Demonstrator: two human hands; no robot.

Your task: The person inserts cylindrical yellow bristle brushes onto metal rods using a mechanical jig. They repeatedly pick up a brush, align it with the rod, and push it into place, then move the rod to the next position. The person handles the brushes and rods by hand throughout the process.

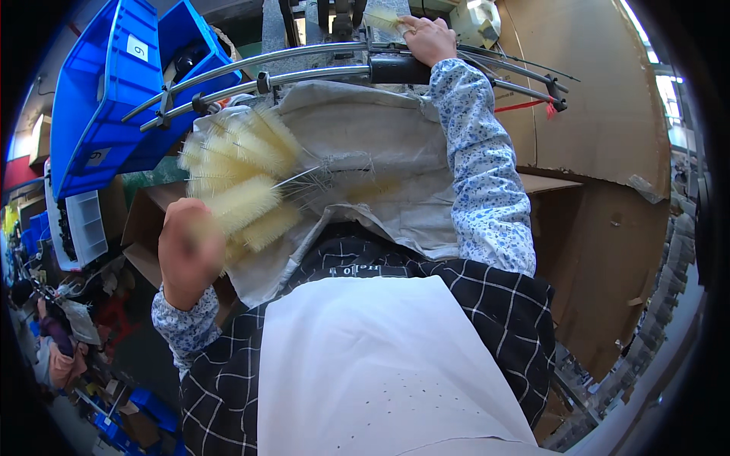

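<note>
A pile of pale yellow bottle brushes (242,148) with thin wire stems lies on a grey cloth (365,125) over my lap. At the pile's near left edge is my left hand (190,247), curled and smeared by motion, so whether it grips a brush is unclear. My right hand (431,39) reaches far forward above the metal rails, its fingers closed on the bristles of a pale yellow brush (384,19). That brush lies against the machine (327,23); its far end is hidden.
Two curved metal rails (304,74) cross in front of me, with a red string (549,110) at their right end. Blue bins (99,99) stand at the left. Large cardboard sheets (593,83) and a box (601,251) fill the right. Another person (65,357) is at the far left.
</note>
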